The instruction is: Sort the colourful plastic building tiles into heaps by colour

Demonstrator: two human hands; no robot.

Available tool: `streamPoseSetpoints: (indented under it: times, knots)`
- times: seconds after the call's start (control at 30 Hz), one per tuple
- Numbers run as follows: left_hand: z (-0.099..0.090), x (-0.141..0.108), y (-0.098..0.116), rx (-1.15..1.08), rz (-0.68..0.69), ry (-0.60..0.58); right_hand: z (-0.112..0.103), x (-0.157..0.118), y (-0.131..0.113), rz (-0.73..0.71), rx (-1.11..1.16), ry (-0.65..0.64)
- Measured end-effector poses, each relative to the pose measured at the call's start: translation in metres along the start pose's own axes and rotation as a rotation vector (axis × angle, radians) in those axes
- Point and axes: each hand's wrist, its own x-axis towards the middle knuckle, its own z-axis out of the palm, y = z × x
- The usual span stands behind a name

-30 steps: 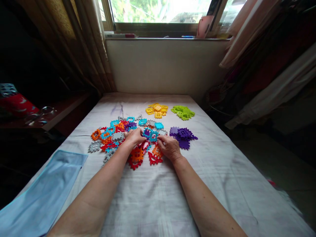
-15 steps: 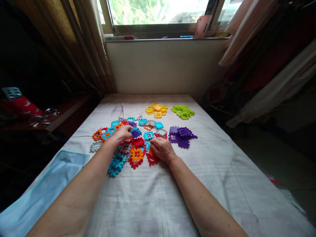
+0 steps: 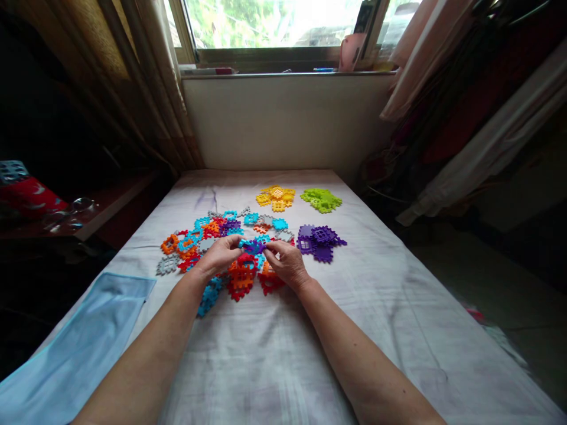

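Observation:
Above a mixed pile of toothed plastic building tiles, both hands meet at a joined pair of tiles, one blue and one purple. My left hand [image 3: 224, 254] is closed, pinching the blue tile [image 3: 243, 242] at its left side. From the other side, the thumb and fingers of my right hand [image 3: 287, 262] grip the edge of the purple tile [image 3: 254, 247]. Under and around the hands lie loose red tiles [image 3: 240, 293], orange tiles [image 3: 243, 273], grey tiles [image 3: 167, 264] and light-blue tiles [image 3: 209, 297]. Fingers partly cover the held tiles.
A purple tile heap [image 3: 322, 242] lies right of the hands. Farther back are a yellow heap [image 3: 275, 198] and a lime-green heap [image 3: 321, 200]. A light-blue cloth [image 3: 101, 319] rests at the left on the sheet-covered surface [image 3: 266, 366]. A window ledge stands beyond.
My left hand has moved right and nearer with the blue and purple tiles. My right hand has risen from the pile and taken hold of the purple tile. The view has shifted slightly.

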Motion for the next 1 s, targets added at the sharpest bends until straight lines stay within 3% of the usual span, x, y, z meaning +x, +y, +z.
streamPoseSetpoints:
  times: [0.1,0.23,0.33,0.47,0.6,0.7,0.77,0.87,1.0]
  knots:
    - [-0.002,0.0,-0.009,0.122,-0.039,0.102,-0.018,0.007,0.012,0.102,-0.001,0.083]
    - [-0.01,-0.004,-0.021,0.377,-0.102,0.245,-0.064,0.013,0.051,0.362,-0.019,0.277]
    - [-0.014,-0.012,-0.023,0.571,-0.048,0.321,-0.101,0.006,0.085,0.581,-0.034,0.446]
    - [-0.003,-0.021,-0.017,0.788,0.077,0.391,-0.13,-0.013,0.119,0.722,0.121,0.44]
    - [0.034,-0.032,-0.008,0.806,0.241,0.221,-0.136,-0.025,0.132,0.732,0.149,0.393]
    - [0.066,-0.04,-0.002,0.836,0.357,0.047,-0.132,-0.025,0.135,0.741,0.042,0.415]
    - [0.08,-0.043,0.0,0.873,0.401,-0.005,-0.129,-0.024,0.134,0.754,-0.039,0.444]
    - [0.085,-0.043,0.001,0.931,0.411,-0.012,-0.125,-0.023,0.133,0.769,-0.118,0.462]
    - [0.078,-0.039,-0.001,0.996,0.369,0.026,-0.122,-0.022,0.135,0.739,-0.186,0.545]
